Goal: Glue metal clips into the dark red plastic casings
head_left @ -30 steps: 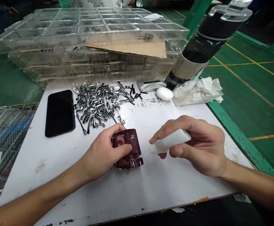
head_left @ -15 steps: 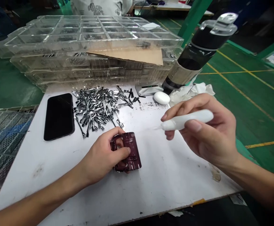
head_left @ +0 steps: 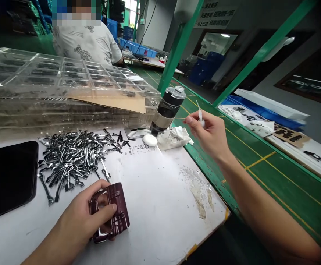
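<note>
My left hand [head_left: 79, 211] grips a glossy dark maroon plastic part [head_left: 119, 204] with a frame-like opening, thumb across its face, low over the white table [head_left: 154, 195]. Raised past the table's right edge, my right hand [head_left: 211, 134] is closed around a small white squeeze bottle [head_left: 201, 118]. Its thin nozzle points up, and most of its body is hidden by the fingers. Beyond my left hand lies a heap of shiny black-and-silver strips [head_left: 70, 160]. Crumpled white tissue [head_left: 177, 137] sits below and left of my right hand.
Stacked clear compartment trays [head_left: 19, 82] with cardboard [head_left: 107, 101] stand at the back left. A dark bottle [head_left: 166, 110], a white rounded object [head_left: 150, 140] and a black phone [head_left: 11, 178] are on the table. A person [head_left: 84, 42] sits beyond; green posts [head_left: 177, 51] rise behind.
The view has swung right and up. My right hand has moved away from the maroon part and tipped the white bottle nozzle-up. My left hand still holds the part.
</note>
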`<state>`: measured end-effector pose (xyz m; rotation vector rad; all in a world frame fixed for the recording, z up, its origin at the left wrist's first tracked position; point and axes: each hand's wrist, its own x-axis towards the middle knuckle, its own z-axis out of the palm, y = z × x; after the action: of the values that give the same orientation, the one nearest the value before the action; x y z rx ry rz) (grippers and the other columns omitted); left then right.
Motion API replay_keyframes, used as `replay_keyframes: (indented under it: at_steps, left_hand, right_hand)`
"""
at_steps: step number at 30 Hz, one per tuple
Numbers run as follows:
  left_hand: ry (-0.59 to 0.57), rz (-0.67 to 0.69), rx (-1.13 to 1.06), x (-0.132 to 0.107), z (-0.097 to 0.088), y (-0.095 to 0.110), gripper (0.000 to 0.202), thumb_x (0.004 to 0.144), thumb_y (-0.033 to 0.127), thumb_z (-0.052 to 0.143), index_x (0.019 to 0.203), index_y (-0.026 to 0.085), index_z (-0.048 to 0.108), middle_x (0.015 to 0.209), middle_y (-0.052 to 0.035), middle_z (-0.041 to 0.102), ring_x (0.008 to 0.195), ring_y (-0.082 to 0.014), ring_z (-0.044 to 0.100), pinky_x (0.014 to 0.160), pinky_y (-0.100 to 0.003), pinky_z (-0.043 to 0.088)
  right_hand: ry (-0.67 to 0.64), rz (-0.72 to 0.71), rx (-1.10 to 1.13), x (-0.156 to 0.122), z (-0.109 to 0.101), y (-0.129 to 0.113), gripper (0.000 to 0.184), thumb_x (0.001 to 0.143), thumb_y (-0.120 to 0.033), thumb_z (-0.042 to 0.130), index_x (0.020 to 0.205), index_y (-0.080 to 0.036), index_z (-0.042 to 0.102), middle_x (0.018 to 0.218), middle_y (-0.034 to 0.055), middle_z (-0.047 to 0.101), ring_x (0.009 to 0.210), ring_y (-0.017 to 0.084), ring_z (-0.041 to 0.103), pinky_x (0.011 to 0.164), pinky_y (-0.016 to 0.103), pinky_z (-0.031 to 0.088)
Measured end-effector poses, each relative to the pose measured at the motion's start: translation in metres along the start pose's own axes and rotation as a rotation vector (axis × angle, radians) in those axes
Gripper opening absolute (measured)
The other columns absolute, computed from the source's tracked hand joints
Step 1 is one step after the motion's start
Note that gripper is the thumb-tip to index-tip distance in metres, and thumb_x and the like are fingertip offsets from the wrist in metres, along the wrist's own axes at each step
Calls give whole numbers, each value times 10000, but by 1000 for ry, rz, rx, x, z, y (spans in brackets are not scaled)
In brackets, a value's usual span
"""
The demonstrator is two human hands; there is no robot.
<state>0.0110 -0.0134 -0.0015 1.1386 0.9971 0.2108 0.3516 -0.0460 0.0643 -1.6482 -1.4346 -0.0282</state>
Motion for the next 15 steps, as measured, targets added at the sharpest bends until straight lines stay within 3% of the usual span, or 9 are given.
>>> replay_keyframes:
  at_steps: [3, 7, 12, 15]
  left_hand:
    - [10, 11, 10, -2, 2, 2, 260, 768, 388, 718, 900, 242, 548, 654, 76, 545, 561, -201, 665, 532, -264, 434]
    - [13, 18, 21, -4, 3, 5, 223, 783, 365, 696, 891, 244, 544, 629, 85, 556, 566, -198, 666, 562, -266, 441]
    - [4, 29, 40, -5, 2, 6, 205, 797, 341, 683, 897, 243, 534, 634, 90, 559, 574, -210, 691, 561, -268, 440]
    - [-4, 31, 42, -4, 2, 7, 205, 803, 324, 673, 910, 238, 521, 648, 82, 558, 579, -214, 692, 567, -277, 463]
  right_hand:
    - [-121, 66, -91, 4, 2, 13, 258, 874, -452, 719, 871, -194, 720, 628, -22, 527, 564, 125, 396, 547, 286, 282]
    - [-217, 133, -139, -1, 22, 24, 290, 833, -464, 744, 879, -178, 738, 628, -20, 578, 576, 128, 431, 562, 275, 311]
    - [-240, 57, -133, -3, 32, 26, 215, 866, -371, 703, 824, -160, 719, 696, -2, 647, 633, 142, 506, 610, 277, 350]
    - [-127, 21, -33, -1, 22, 17, 201, 871, -351, 723, 815, -160, 696, 683, 8, 658, 620, 145, 539, 603, 279, 373]
